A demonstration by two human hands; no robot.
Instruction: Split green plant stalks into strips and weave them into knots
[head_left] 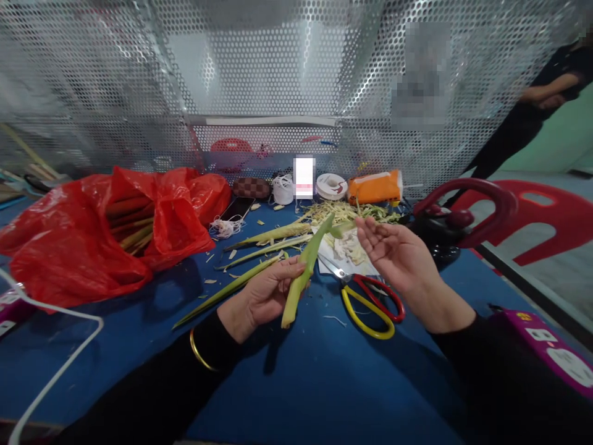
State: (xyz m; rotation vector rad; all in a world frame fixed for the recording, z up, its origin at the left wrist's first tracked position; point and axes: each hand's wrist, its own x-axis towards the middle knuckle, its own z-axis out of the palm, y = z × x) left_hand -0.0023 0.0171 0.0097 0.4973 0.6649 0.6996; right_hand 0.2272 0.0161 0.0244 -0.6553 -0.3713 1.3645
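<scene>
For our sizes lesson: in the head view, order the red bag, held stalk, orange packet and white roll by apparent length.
1. Red bag
2. Held stalk
3. Orange packet
4. White roll

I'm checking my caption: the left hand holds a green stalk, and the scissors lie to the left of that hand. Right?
Not quite: in the head view, the scissors lie right of the left hand, which does hold a green stalk.
</scene>
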